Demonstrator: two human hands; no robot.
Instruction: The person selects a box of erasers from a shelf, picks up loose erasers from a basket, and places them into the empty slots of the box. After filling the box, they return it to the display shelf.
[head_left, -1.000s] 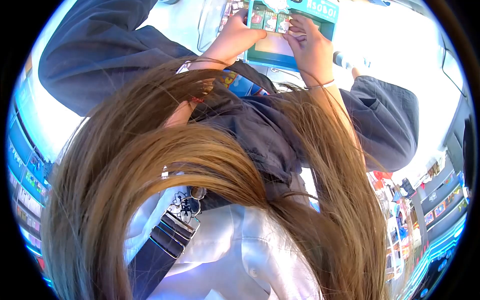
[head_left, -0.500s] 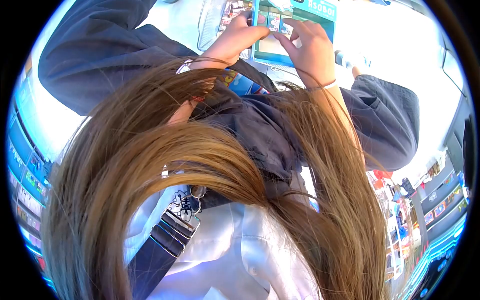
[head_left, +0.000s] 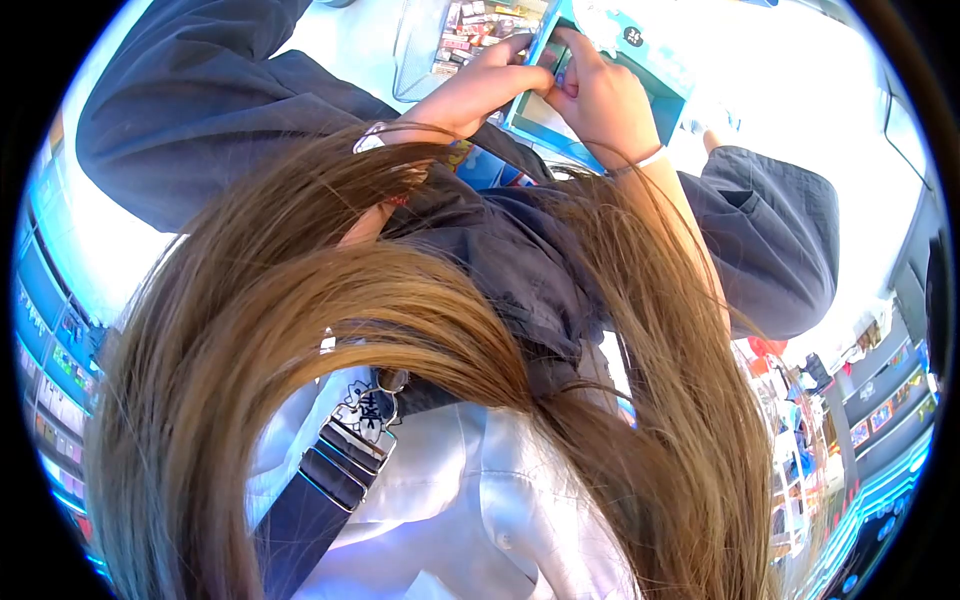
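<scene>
At the top of the head view, an open blue display box (head_left: 668, 105) stands tilted, with printed lettering on its raised back flap. My left hand (head_left: 475, 92) is closed on the box's left wall, its thumb pointing to the inside. My right hand (head_left: 608, 105) reaches into the box. Its index finger stretches up along the left inner side while the other fingers are curled. What those fingers hold, if anything, is hidden by the hand itself. The bottom of the box shows only in part.
A clear mesh basket (head_left: 415, 60) with several small colourful packs (head_left: 490, 30) stands left of the box, on a bright white surface (head_left: 780, 90). Long hair (head_left: 400, 300) covers much of the lower view. Stocked shelves (head_left: 60, 370) line the left edge.
The box has turned clockwise and tipped, its right side coming lower. My right hand has moved further into it, covering the small printed packs that showed there before.
</scene>
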